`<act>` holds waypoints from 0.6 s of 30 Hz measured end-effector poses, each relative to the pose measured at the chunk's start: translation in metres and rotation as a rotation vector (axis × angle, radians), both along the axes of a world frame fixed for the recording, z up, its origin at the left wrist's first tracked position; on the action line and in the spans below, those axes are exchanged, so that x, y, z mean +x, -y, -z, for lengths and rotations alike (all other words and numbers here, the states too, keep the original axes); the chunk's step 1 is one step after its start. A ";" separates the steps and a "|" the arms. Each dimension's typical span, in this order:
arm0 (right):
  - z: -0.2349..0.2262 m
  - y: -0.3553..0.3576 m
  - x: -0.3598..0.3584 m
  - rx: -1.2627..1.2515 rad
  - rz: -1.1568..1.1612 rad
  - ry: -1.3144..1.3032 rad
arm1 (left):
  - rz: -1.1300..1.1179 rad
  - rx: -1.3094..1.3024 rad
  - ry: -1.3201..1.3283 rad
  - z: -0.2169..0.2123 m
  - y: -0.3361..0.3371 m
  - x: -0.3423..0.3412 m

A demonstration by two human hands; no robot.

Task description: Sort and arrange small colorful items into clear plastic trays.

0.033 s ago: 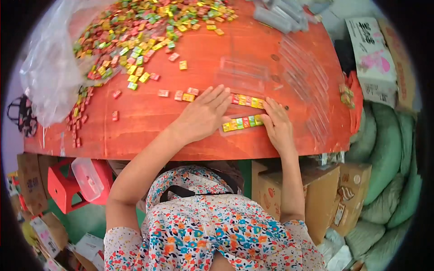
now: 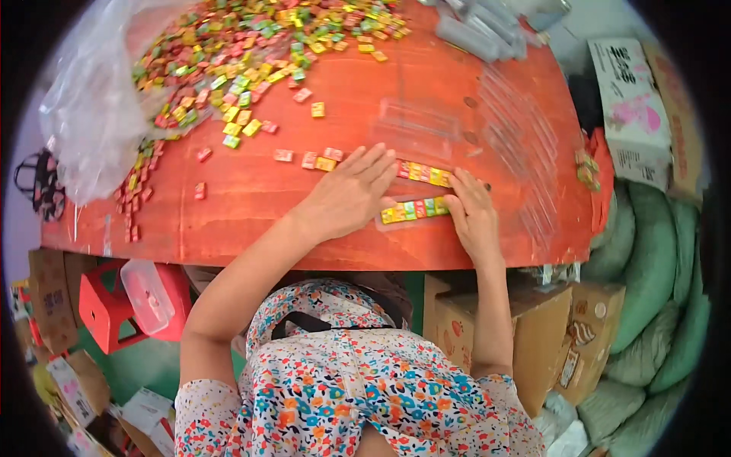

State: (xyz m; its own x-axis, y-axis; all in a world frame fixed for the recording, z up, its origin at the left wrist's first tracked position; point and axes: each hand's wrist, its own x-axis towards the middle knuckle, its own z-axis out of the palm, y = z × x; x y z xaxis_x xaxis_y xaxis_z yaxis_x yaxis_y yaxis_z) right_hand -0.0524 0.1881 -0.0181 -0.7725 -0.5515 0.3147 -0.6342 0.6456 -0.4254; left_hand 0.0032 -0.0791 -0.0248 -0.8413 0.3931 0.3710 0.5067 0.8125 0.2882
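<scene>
My left hand (image 2: 346, 190) lies over the red table, fingers stretched out, its fingertips beside the left end of a row of small wrapped candies (image 2: 425, 174), red and yellow. The right hand (image 2: 474, 213) has its fingers extended at that row's other end, and its thumb is beside a second row of yellow, green and red candies (image 2: 415, 209). This nearer row lies in a clear plastic tray (image 2: 387, 226). Part of the left side of both rows may be hidden by the left hand. A few loose candies (image 2: 309, 160) lie left of that hand.
A big heap of candies (image 2: 236, 61) covers the far left beside a clear plastic bag (image 2: 95, 129). Empty clear trays (image 2: 419, 126) lie beyond my hands, more trays (image 2: 521, 148) to the right. Rolled clear plastic (image 2: 487, 30) is at the back. Cardboard boxes (image 2: 502, 312) stand below the edge.
The view has shifted slightly, so the table's things appear a little farther right. Both hands keep their places by the candy rows.
</scene>
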 end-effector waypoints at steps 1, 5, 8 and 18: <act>-0.002 0.002 -0.001 0.031 0.007 -0.003 | -0.003 -0.008 0.030 -0.001 0.001 0.003; -0.024 0.023 0.002 -0.007 0.008 -0.097 | -0.065 0.127 -0.015 -0.005 0.004 0.013; -0.032 0.056 0.004 -0.070 -0.144 -0.051 | -0.251 -0.052 -0.016 -0.013 0.031 0.031; -0.023 0.163 -0.018 0.149 -0.511 -0.209 | -0.470 0.047 0.043 -0.011 0.096 0.051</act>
State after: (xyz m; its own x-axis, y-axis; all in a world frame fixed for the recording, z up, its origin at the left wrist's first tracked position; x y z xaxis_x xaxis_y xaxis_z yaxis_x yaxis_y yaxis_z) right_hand -0.0708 0.0246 0.0050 -0.3261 -0.8888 0.3221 -0.9424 0.2787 -0.1851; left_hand 0.0547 -0.1747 -0.0136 -0.9388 -0.0506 0.3407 0.0740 0.9364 0.3430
